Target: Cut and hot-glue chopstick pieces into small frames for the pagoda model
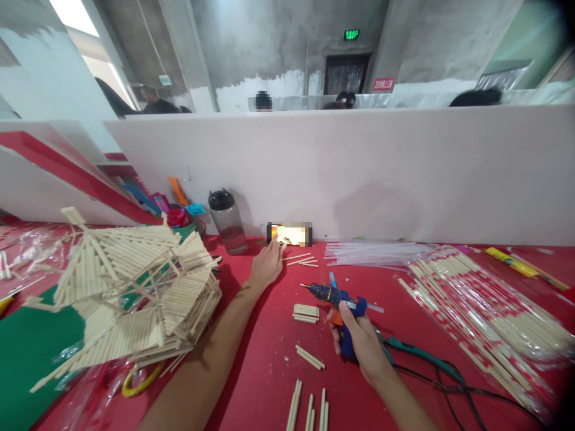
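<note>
My right hand (pixel 357 335) is wrapped round the handle of a blue glue gun (pixel 336 299), whose nozzle points left and which has a clear glue stick in its rear. My left hand (pixel 268 261) reaches forward to a lit phone (pixel 294 234) that leans against the white partition. Its fingertips are at the screen; whether they hold anything is too small to tell. Thin sticks (pixel 300 260) lie just right of that hand. Short cut sticks (pixel 306 313) sit in small groups on the red table. A model built of wooden sticks (pixel 148 287) stands at the left.
A dark-lidded bottle (pixel 228 224) stands by the partition (pixel 426 173). Clear glue sticks (pixel 368 254) and bagged chopsticks (pixel 485 305) lie at the right, near a yellow tube (pixel 512 262). Cables (pixel 431 359) trail from the glue gun. Heads of people show beyond the partition.
</note>
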### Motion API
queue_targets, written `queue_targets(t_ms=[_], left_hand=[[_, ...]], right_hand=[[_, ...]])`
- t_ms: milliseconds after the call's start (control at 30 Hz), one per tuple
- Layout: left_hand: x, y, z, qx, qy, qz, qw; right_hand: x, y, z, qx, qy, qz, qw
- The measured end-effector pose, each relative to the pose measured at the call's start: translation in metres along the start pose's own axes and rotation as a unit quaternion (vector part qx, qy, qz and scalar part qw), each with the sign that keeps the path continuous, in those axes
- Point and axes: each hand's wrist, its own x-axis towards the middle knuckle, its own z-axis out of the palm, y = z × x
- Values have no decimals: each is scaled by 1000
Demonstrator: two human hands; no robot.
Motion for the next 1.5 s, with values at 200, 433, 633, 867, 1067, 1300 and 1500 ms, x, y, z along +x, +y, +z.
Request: queue_targets(t_ms=[200, 433, 633, 867, 1067, 1300, 1500], left_hand=[[0, 0, 1, 5, 1, 4, 1000], [1, -1, 0, -17, 0, -9, 1000], [0, -3, 3, -33, 24, 1, 999], [1, -3, 3, -30, 20, 0, 999], [1, -3, 2, -36, 24, -1, 999], [0, -5, 2, -41, 30, -9, 999], [2, -5, 4, -44, 26, -1, 999]], right_hand=[[1, 1, 0, 3, -1, 5, 1000], [-1, -1, 1, 1, 1, 3, 1000], [-1, -1, 1, 5, 2, 5, 1000], [-1, -2, 1, 1, 3, 1, 1000], [-2, -2, 1, 2, 7, 4, 1000], [0, 0, 1, 12, 4, 2, 1000], [1, 2, 0, 11, -1, 4, 1000]])
